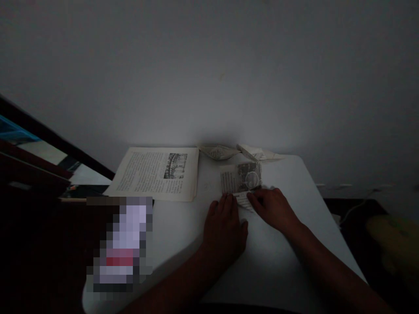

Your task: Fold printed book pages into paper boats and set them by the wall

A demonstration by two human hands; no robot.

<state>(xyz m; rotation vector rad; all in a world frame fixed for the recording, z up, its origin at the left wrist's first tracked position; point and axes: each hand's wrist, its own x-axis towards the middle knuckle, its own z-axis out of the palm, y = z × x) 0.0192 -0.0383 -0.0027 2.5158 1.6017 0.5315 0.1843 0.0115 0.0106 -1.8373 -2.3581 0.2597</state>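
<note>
A printed sheet of paper with a dark picture lies on the white table, its near edge folded over toward me. My left hand rests palm down, its fingertips pressing flat on the left part of the fold and its thumb apart. With thumb and fingers together, my right hand pinches the right end of the folded edge. Behind the sheet, against the wall, stand two folded paper pieces, shaped like small boats.
A stack of printed pages lies at the table's back left. A lit, pixelated object, perhaps a phone, is at the left edge of the white table. The grey wall borders the back. Something yellow sits low on the right.
</note>
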